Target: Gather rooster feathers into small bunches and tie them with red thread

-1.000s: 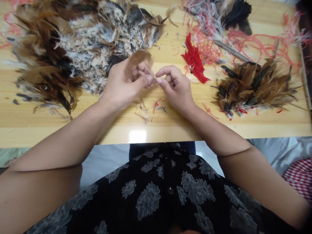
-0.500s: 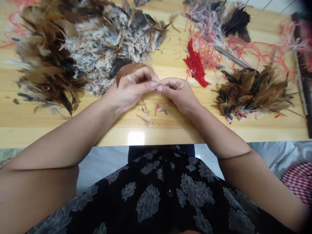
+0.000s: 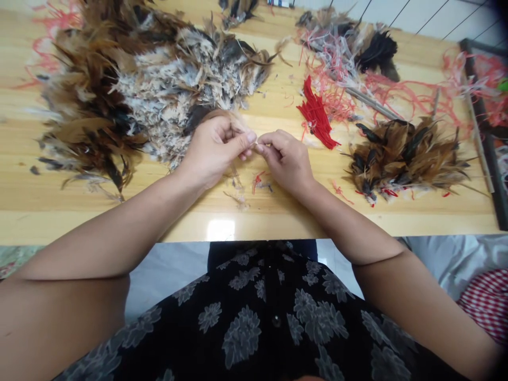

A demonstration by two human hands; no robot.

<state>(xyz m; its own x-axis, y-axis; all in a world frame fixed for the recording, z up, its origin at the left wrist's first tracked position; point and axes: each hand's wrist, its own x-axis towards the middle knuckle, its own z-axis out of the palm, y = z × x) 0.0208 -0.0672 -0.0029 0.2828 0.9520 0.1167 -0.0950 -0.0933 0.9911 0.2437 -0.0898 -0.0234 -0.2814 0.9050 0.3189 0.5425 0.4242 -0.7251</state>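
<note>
A brown feather is pinched in my left hand, its vane showing behind the fingers. My right hand is closed in a pinch just to the right, its fingertips on the thin pale quill end that bridges the small gap between both hands. Left of my hands lies a big heap of brown and grey-white feathers. A bunch of short red strings rests beyond my right hand. Farther right sits a smaller pile of brown and dark feathers with red ties at their bases.
Pink and white plastic strands tangle at the back right beside a grey stick. Small scraps lie on the wooden table below my hands. A dark-framed tray stands at the right edge.
My fingertips have drawn slightly apart. My left hand has turned, so less of the brown feather shows. The view has shifted a little, revealing more of the table's far side.
</note>
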